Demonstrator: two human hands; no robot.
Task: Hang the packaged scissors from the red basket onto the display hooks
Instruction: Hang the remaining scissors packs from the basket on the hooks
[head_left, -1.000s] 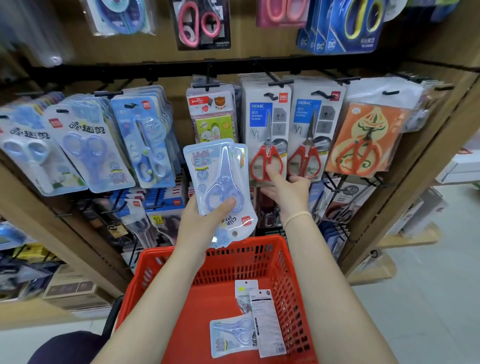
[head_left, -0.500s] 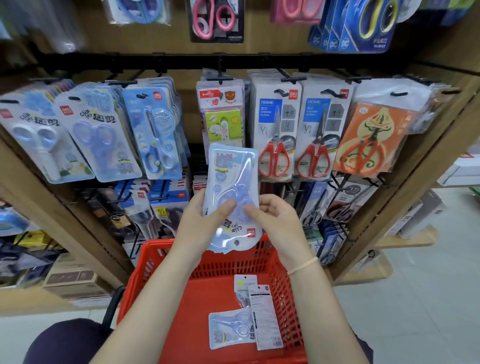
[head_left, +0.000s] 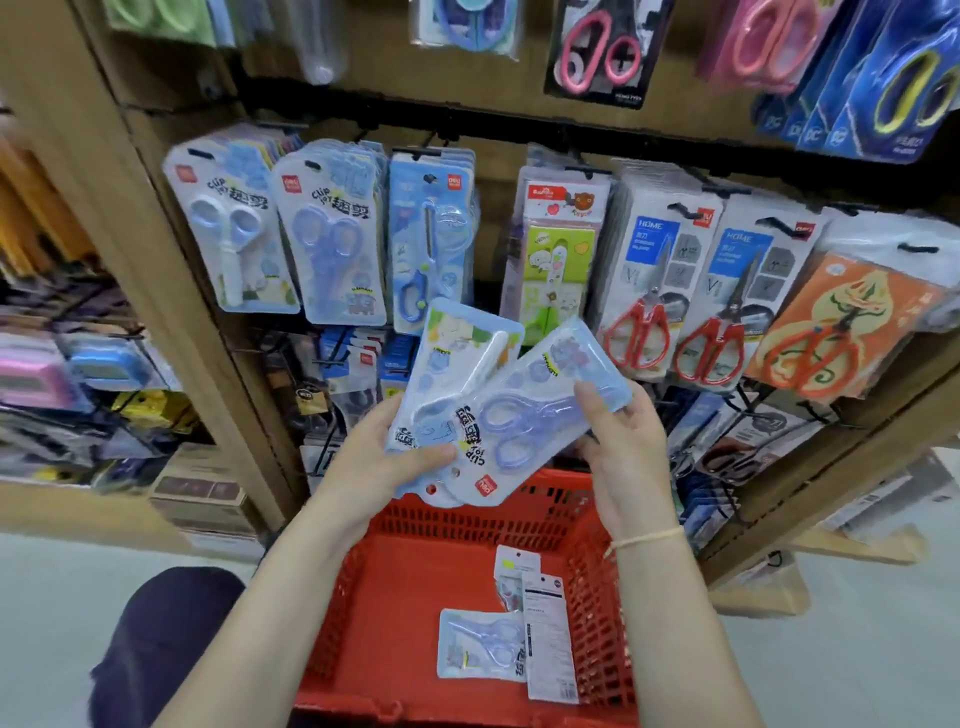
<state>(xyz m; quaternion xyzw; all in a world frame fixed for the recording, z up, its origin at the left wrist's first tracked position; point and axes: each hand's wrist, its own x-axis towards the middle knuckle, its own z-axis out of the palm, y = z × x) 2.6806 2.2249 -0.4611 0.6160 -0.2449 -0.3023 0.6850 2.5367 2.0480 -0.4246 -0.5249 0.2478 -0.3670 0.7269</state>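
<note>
Both hands (head_left: 374, 467) (head_left: 623, 457) grip two scissor packs (head_left: 498, 405)

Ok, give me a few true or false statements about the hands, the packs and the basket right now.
1. Both hands hold scissor packs above the red basket. True.
2. The left hand holds nothing. False: it grips the white-scissors pack.
3. The right hand holds the purple-scissors pack. True.
4. The basket is empty. False: a blue pack and others lie inside.
5. The red-handled scissors lie in the basket. False: they hang on the display.
</note>
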